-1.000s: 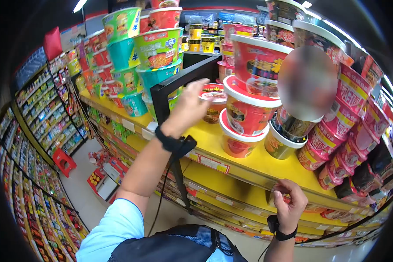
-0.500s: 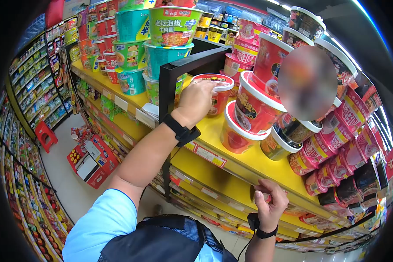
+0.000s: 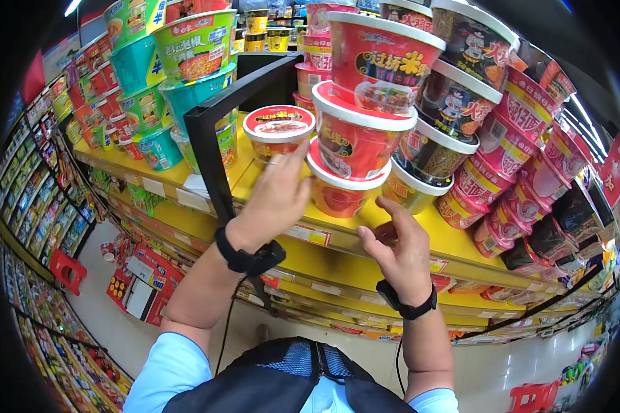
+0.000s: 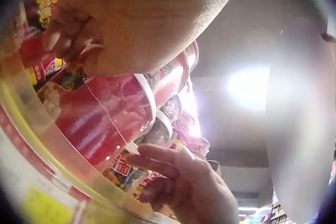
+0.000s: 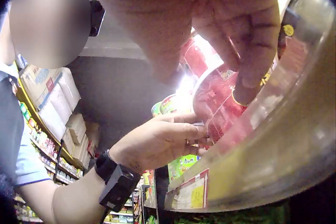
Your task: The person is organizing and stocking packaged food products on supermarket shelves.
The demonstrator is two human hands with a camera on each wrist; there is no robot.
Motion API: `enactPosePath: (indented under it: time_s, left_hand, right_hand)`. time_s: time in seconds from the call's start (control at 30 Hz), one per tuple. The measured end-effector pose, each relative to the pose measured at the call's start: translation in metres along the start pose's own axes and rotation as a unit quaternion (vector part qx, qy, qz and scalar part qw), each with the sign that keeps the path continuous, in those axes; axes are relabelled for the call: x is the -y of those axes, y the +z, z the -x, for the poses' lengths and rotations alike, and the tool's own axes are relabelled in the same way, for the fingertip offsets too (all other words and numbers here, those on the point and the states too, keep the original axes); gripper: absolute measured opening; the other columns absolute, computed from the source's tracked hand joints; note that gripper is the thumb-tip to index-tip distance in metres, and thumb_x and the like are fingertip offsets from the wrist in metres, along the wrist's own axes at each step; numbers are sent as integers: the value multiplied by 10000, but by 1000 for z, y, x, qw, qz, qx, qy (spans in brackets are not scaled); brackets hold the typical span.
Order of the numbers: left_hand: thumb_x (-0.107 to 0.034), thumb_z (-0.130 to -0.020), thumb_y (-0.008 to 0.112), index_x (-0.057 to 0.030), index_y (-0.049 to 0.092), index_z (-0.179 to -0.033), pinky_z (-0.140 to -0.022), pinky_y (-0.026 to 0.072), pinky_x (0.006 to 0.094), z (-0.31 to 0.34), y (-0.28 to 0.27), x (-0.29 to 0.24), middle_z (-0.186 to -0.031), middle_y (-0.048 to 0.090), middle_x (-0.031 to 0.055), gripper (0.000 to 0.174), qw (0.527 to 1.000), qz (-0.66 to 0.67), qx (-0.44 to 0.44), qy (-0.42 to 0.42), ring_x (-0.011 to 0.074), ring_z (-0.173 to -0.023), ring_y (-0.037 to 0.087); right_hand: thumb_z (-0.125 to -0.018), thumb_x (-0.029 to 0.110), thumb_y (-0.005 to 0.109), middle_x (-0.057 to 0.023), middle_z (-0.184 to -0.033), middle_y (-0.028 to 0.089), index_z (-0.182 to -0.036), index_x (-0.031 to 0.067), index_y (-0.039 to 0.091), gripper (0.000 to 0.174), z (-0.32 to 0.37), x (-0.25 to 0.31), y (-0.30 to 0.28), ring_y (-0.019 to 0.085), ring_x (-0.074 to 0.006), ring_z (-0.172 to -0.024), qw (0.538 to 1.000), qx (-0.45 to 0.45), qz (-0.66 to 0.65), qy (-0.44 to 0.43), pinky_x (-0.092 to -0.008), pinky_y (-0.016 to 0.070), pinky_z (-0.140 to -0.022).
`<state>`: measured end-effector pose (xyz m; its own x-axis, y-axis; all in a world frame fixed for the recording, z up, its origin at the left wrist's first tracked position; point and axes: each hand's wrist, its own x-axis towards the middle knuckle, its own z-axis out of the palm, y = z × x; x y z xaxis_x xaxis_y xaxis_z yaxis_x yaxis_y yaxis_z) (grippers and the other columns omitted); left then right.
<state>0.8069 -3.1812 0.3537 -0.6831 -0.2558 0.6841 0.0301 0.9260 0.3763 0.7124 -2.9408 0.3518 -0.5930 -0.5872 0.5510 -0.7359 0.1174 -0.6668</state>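
Note:
Three red instant noodle bowls with white rims stand stacked at the shelf's front: a bottom bowl (image 3: pixel 337 197), a middle bowl (image 3: pixel 355 146) and a top bowl (image 3: pixel 386 65). My left hand (image 3: pixel 272 203), fingers extended, is at the left side of the bottom bowl. A lone red-lidded bowl (image 3: pixel 280 125) sits just beyond those fingers. On the other side my right hand (image 3: pixel 401 248) is raised near the bottom bowl, thumb and fingers spread apart. In the right wrist view, the left hand's fingers (image 5: pixel 191 132) lie close along the red bowl (image 5: pixel 220 103).
A black metal frame (image 3: pixel 210 144) rises left of my left hand. Black chicken-print bowls (image 3: pixel 455 103) and pink bowls (image 3: pixel 492 179) are stacked on the right. Green and teal bowls (image 3: pixel 196 51) stand left on the yellow shelf (image 3: pixel 244 182). A red carton (image 3: pixel 145 282) lies on the floor.
My left hand has left the lone bowl's lid and come down to the right, beside the stack. My right hand has risen from below the shelf edge to the stack's front.

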Motion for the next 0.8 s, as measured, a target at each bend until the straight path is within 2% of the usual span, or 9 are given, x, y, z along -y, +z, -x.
enactPosePath:
  time_s: [0.07,0.2,0.23,0.47,0.5,0.6,0.67,0.73,0.8]
  left_hand:
    - [-105,-896,733,24,342,-1586,-1035,485,442,3,2,-8,-1311,611,272,804,997,58,22,-38,371,-1212,607]
    - [-172,-888,780,43,205,-1633,-1092,471,432,2,7,-9,-1419,551,318,965,994,110,4,3,363,-1334,576]
    - [-219,-887,804,74,191,-1617,-1126,456,442,0,8,-10,-1468,503,343,997,991,122,31,-36,411,-1392,527]
    - [-231,-872,823,99,226,-1585,-1047,498,498,-14,36,-15,-1420,519,373,987,993,100,-43,-35,489,-1294,560]
    - [-204,-875,815,92,244,-1580,-1003,509,514,-17,36,-14,-1384,542,367,954,994,98,-57,-5,494,-1237,585]
    - [-189,-878,804,80,266,-1575,-973,515,519,-16,9,-14,-1312,584,328,921,994,50,69,-64,486,-1159,614]
    - [-151,-876,779,43,352,-1551,-984,507,489,-10,-3,-4,-1259,600,252,823,991,-66,-108,45,444,-1156,587]
    - [-120,-862,768,39,490,-1451,-991,506,469,-20,-26,-2,-1326,584,237,670,981,-138,-133,7,411,-1218,571]
    - [-102,-845,768,31,568,-1351,-992,509,463,-32,-18,27,-1318,610,222,560,964,-232,-126,44,404,-1209,587]
  right_hand:
    - [-859,244,848,-183,-1057,717,-1262,-53,634,544,-10,4,5,748,-248,-812,999,-6,32,-41,-353,597,-706]
    - [-855,255,853,-204,-1081,720,-1233,-57,643,534,-25,-5,9,750,-294,-897,993,-32,74,-82,-380,609,-768]
    - [-855,255,853,-206,-1082,720,-1233,-59,643,534,-27,-7,9,749,-301,-904,993,-33,71,-84,-382,611,-778]
    - [-851,232,847,-253,-1284,673,-1369,-89,586,663,-38,-13,12,715,-336,-1080,995,2,80,-52,-398,601,-889]
    - [-851,231,847,-254,-1307,664,-1376,-91,580,671,-38,-13,13,715,-336,-1082,996,6,78,-51,-398,601,-893]
    - [-851,223,844,-250,-1373,639,-1406,-71,571,685,-32,-12,12,720,-320,-1085,995,11,86,-46,-396,602,-891]
    - [-853,219,843,-243,-1379,640,-1408,-57,579,674,-25,-10,6,723,-311,-1086,994,3,96,-51,-396,604,-882]
    - [-850,197,843,-229,-1325,670,-1348,-47,621,597,-20,-6,5,736,-290,-1048,996,-14,68,-53,-379,607,-857]
    - [-847,185,843,-220,-1265,698,-1299,-51,646,546,-16,1,5,742,-282,-1021,997,-15,51,-62,-370,607,-846]
